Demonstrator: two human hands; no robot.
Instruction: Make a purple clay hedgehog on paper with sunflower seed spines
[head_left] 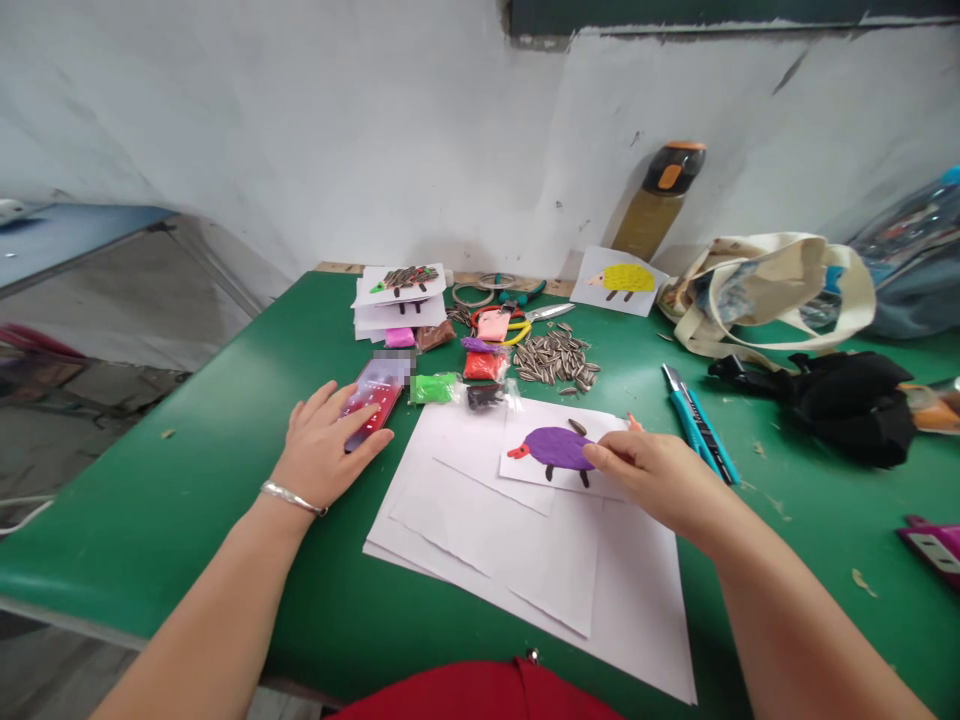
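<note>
Head view: on the paper stack (487,540) lies the animal card (556,450), near its far right part, a white rectangle bearing a smooth purple oval body, a small red head with a beak-like snout at the left, and two short black legs beneath. One striped seed (577,427) sits at the body's upper edge. My right grip (660,475) has thumb and forefinger drawn together at the body's right end; I cannot tell whether anything is pinched between them. Left of the paper stack, my left grip (322,435) rests with fingers spread on a phone (371,405), its screen lit red and lilac, partly blurred; I cannot read its small characters.

Just beyond the paper stack are packets of green clay (435,388), black clay (486,397) and red clay (484,365), with a seed pile (555,358) beside them and scissors (544,313) behind. Farther beyond stand a yellow animal card (619,281) and an amber bottle (651,222) with a black and orange lid. Right of the paper stack, a turquoise cutter (699,425) lies on the green surface (210,430). I can make out no brand or label.
</note>
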